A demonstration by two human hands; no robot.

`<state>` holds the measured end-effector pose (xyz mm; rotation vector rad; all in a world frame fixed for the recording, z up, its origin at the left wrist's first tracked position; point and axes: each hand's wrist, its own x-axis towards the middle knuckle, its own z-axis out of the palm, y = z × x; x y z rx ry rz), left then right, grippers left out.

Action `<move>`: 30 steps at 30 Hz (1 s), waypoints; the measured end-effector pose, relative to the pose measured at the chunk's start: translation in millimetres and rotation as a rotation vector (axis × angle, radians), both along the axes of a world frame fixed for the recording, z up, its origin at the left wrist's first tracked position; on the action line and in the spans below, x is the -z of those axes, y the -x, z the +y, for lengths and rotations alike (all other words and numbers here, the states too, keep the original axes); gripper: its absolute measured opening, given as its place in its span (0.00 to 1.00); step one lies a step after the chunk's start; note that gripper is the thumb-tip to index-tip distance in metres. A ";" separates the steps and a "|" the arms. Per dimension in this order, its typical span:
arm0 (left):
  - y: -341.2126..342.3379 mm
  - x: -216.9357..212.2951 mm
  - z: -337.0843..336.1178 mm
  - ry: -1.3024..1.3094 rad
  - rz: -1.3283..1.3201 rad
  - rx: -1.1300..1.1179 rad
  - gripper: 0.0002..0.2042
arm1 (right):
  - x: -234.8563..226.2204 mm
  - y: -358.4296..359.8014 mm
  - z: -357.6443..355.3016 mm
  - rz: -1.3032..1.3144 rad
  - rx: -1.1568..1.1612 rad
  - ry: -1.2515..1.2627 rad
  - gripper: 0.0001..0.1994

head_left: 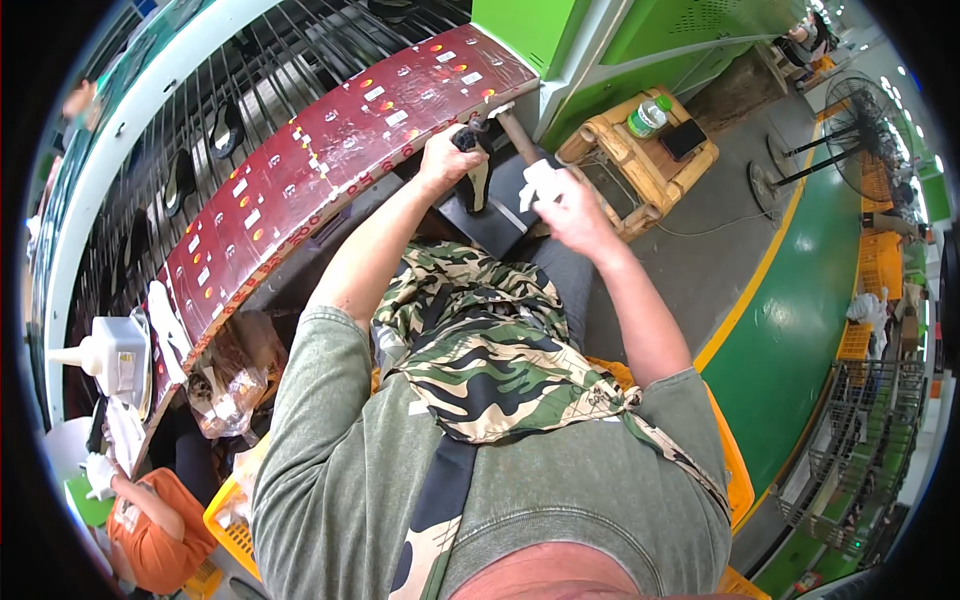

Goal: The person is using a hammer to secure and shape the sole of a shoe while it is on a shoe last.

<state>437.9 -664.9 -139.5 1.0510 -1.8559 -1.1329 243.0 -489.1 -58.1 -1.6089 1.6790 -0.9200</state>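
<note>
Black-and-cream, narrow shoe (479, 188) clasped in my left hand (446, 162), I'm gripping a brown-handled hammer (518, 138) in my closed right hand (574, 212), likely hammering, next needing steady aim.

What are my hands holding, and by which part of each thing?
Your left hand holds a black shoe by its far end; your right hand holds a hammer by its white-wrapped handle.

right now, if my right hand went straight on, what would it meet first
The right hand and its hammer-like tool would likely meet the maroon bench first, though depth is unclear.
</note>
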 end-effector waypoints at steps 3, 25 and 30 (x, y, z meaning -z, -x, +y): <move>0.2 10.9 -2.4 0.001 0.089 0.024 0.17 | -31.5 -2.7 6.4 0.137 0.085 0.327 0.19; 21.1 10.7 -17.1 -0.080 0.013 0.071 0.22 | -3.6 -16.1 -4.1 0.337 0.139 0.425 0.17; 18.7 18.2 -17.2 -0.068 0.029 0.045 0.21 | -22.0 -10.1 -6.2 -0.002 0.117 0.274 0.14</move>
